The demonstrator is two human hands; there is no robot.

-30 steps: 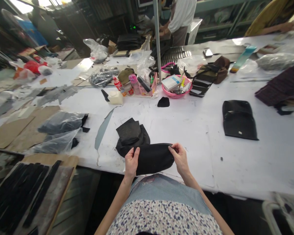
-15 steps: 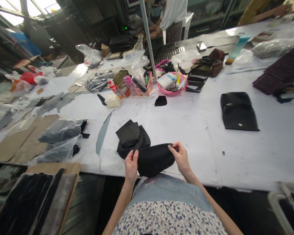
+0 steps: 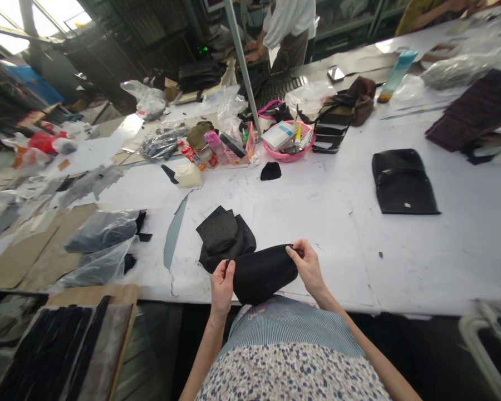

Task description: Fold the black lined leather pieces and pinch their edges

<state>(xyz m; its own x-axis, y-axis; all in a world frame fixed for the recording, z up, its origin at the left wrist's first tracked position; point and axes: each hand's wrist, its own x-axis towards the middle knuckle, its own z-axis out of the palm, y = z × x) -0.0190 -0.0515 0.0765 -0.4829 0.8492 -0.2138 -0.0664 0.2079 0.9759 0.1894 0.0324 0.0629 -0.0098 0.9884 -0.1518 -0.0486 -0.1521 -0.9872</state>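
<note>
A black fabric piece (image 3: 264, 274) is stretched between my two hands at the table's front edge. My left hand (image 3: 222, 285) pinches its left end between thumb and fingers. Its upper right corner is gripped by my right hand (image 3: 308, 264). Just behind and to the left, a loose pile of black fabric pieces (image 3: 222, 231) lies on the white table (image 3: 309, 206), partly covered by the held piece. A small black scrap (image 3: 271, 171) rests farther back.
A pink basket (image 3: 290, 156) with odds and ends stands behind, near a metal pole (image 3: 244, 67). A cream container (image 3: 188, 175) sits at its left. Right lies a flat black piece (image 3: 404, 181); left are plastic-wrapped bundles (image 3: 102, 231). Another person (image 3: 290, 28) stands beyond the table.
The camera view has tilted and shifted slightly, so the background appears displaced. Both hands keep their hold on the black fabric piece, which has hardly moved.
</note>
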